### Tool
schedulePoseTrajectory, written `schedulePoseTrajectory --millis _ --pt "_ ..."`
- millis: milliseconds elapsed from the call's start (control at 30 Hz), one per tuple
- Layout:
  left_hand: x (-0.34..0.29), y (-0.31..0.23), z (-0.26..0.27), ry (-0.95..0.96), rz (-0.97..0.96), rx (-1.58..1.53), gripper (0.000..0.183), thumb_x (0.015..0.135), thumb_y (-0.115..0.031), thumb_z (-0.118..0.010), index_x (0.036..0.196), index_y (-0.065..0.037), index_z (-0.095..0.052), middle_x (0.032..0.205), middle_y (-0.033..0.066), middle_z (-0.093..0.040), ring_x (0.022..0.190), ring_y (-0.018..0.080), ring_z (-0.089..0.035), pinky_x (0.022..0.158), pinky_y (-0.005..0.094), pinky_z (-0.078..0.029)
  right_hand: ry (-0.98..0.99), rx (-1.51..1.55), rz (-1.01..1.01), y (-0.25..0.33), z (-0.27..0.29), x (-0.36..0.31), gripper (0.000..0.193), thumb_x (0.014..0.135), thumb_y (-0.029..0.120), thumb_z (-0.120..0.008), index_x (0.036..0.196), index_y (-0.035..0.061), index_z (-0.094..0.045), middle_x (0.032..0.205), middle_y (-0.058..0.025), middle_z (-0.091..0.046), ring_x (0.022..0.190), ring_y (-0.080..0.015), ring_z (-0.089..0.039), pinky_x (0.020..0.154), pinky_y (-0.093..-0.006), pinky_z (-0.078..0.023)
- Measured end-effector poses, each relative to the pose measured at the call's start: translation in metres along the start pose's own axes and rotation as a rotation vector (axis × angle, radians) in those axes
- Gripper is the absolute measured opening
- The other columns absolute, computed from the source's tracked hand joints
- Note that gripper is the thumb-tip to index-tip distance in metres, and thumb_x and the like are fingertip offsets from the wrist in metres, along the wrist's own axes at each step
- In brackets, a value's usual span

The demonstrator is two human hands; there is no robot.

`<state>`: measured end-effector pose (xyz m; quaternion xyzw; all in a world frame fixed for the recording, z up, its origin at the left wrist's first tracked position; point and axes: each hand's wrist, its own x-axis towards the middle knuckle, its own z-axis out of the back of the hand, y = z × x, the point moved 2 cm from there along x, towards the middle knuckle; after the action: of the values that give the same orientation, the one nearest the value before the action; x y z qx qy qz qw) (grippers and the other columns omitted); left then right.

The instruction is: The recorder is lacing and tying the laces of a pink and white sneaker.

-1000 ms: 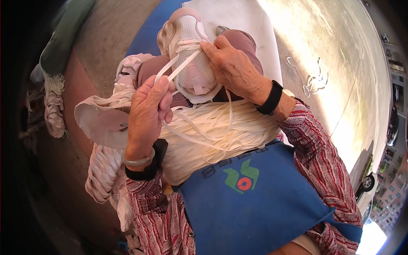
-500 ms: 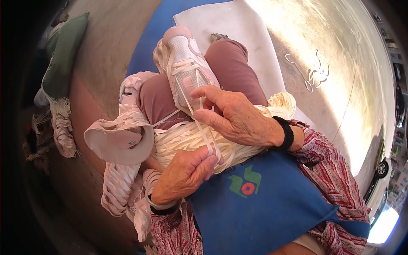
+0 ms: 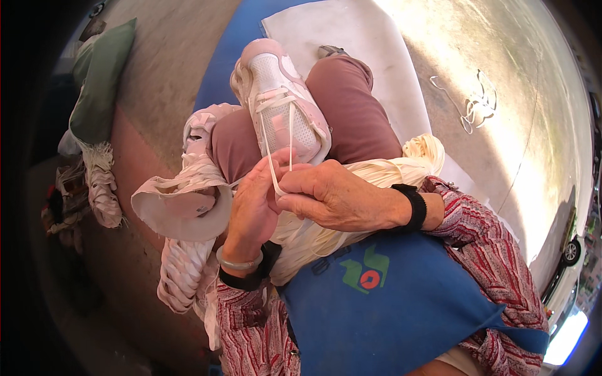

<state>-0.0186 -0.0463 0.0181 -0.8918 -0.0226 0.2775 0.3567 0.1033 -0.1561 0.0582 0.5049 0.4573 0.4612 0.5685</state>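
I sit with one leg crossed over the other, a pale pink shoe [image 3: 280, 103] pointing away. Flat white straps [image 3: 274, 160] run from the shoe down to my hands. My right hand [image 3: 335, 197] pinches a strap just below the shoe. Touching it, my left hand [image 3: 254, 210] closes its fingers on the same strap. A thick bundle of white straps [image 3: 376, 175] lies across my lap on a blue apron [image 3: 376, 307]. A woven white piece [image 3: 182, 203] hangs beside my left knee.
A blue mat [image 3: 219, 56] and a white sheet [image 3: 351, 44] lie under my legs on concrete. Loose white strap [image 3: 473, 103] lies on the floor at the right. A green cushion [image 3: 100, 78] and more strap bundles [image 3: 100, 182] sit at the left.
My hands came down from the shoe toward my lap and drew together. The left hand rose again from the strap bundle to meet the right hand on the strap.
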Motion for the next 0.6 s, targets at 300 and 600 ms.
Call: schedulePoseTrajectory --millis 300,600 --pt "0.019 -0.001 0.007 0.055 -0.013 -0.132 0.032 0.103 -0.023 -0.05 0.116 0.004 -0.06 0.077 -0.0012 -0.057 0.075 0.0092 -0.057 0.085 0.0287 -0.053 0.008 -0.29 0.086 0.004 0.013 -0.008 0.02 0.091 0.019 -0.063 0.079 0.0022 -0.062 0.069 -0.0183 -0.059 0.07 -0.0376 -0.06 0.065 -0.044 -0.047" --pt "-0.074 -0.029 0.052 -0.012 -0.425 -0.066 0.029 0.105 -0.023 -0.045 0.093 -0.001 -0.061 0.072 -0.0014 -0.042 0.076 0.0154 -0.048 0.099 0.0411 -0.045 -0.197 0.241 -0.148 0.001 0.062 -0.016 0.033 0.102 0.028 -0.052 0.089 0.0015 -0.067 0.07 0.0035 -0.056 0.065 -0.0077 -0.055 0.059 -0.0219 -0.044"
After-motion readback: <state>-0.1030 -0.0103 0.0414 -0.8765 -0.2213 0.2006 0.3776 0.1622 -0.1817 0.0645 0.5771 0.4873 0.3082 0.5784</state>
